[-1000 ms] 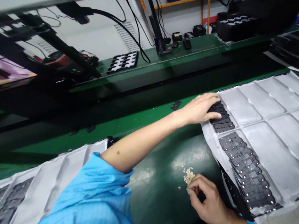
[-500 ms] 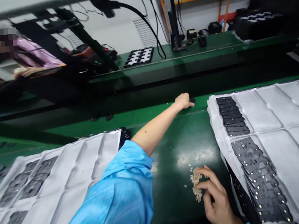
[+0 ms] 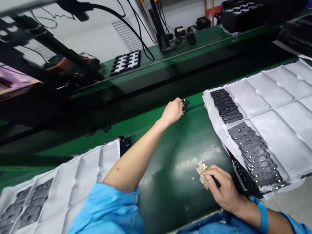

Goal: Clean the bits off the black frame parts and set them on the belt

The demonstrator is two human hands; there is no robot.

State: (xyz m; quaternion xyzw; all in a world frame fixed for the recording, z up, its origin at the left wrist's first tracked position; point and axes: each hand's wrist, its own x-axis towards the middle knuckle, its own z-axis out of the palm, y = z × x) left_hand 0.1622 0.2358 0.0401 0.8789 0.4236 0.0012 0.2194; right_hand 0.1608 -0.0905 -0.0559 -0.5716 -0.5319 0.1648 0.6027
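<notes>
Left hand (image 3: 173, 110) is out at the far side of the green bench (image 3: 174, 206), fingers curled in at a small black part (image 3: 186, 103); whether they pinch it firmly or merely touch it, cannot tell, the undersides being hidden. Right hand (image 3: 226, 187) is low and near the body, forefinger and thumb bent close together at a loose heap of pale bits (image 3: 203, 178); too small to tell if one is caught between the tips. Heap lies on bare bench between two white-lined trays, probably to give the right hand a short reach. Right tray (image 3: 289, 138) carries black pieces in two compartments, a short row (image 3: 227, 106) behind and a longer one (image 3: 254, 155) in front. Pieces overlap like shingles, which I judge saves room and leaves edges easy to catch. Left tray (image 3: 81, 178) holds flatter groups of dark pieces (image 3: 34, 207) toward its outer side, other compartments bare. The black part sits beyond the gap between trays, nearer the right tray; likely why the left arm must stretch. Pose: left arm runs long and diagonal from its blue sleeve (image 3: 104, 212), elbow only slightly bent, back of hand up. Right forearm comes in from lower right, a blue band (image 3: 263, 217) at the wrist, fingers angled leftward over the heap's edge.
</notes>
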